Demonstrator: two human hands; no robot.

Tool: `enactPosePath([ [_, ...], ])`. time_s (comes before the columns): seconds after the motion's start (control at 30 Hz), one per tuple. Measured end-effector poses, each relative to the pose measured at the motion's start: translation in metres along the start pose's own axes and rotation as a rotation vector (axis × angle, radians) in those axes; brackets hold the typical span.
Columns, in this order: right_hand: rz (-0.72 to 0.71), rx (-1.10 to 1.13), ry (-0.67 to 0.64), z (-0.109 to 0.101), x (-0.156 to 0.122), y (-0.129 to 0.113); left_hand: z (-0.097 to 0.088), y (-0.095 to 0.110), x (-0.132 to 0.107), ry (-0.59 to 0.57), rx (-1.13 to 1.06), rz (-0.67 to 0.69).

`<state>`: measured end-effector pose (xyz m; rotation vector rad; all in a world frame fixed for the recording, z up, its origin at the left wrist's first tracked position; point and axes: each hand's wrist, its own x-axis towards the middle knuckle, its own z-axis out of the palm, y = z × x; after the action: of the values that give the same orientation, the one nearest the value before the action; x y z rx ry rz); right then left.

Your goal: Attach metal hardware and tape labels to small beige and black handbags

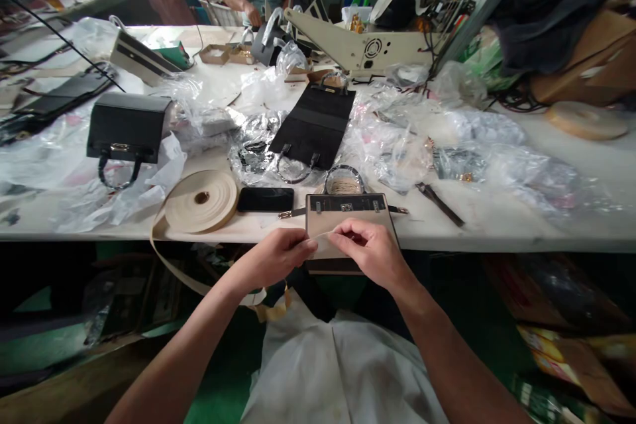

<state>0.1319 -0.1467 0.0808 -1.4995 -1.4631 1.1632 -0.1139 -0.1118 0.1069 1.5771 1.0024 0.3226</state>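
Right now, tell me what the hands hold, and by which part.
A thin pale strip, pinched by the left hand and the right hand at opposite ends of its visible stretch.

right of the beige bag (342, 214), the table edge (507, 238) leaves passage, but plastic wrap (536, 169) blocks behind.

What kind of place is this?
It looks like a handbag workshop: the worktable holds a black handbag, a tan bag at its edge, and a big roll of cream strip.
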Motion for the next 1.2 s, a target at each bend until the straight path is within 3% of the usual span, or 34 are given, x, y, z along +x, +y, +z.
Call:
enactPosePath([
  [0.13, -0.022, -0.107, 0.198, -0.006, 0.007, 0.015, 0.002, 0.022, 0.039, 0.160, 0.369, -0.007],
  [0.27, -0.118, -0.319, 0.440, -0.015, 0.036, 0.034, 0.003, 0.042, 0.094, 0.314, 0.686, -0.018],
  [0.4, -0.157, -0.509, 0.437, -0.020, 0.057, 0.047, 0.012, 0.037, 0.126, 0.293, 0.795, -0.030],
  [0.6, -0.160, -0.553, 0.392, -0.021, 0.062, 0.054, 0.019, 0.020, 0.128, 0.295, 0.798, -0.072],
  [1.0, -0.174, -0.602, 0.420, -0.017, 0.067, 0.065, 0.021, 0.018, 0.140, 0.298, 0.854, -0.079],
  [1.2, -0.136, -0.440, 0.532, -0.021, 0.064, 0.061, 0.020, 0.021, 0.141, 0.283, 0.846, -0.103],
])
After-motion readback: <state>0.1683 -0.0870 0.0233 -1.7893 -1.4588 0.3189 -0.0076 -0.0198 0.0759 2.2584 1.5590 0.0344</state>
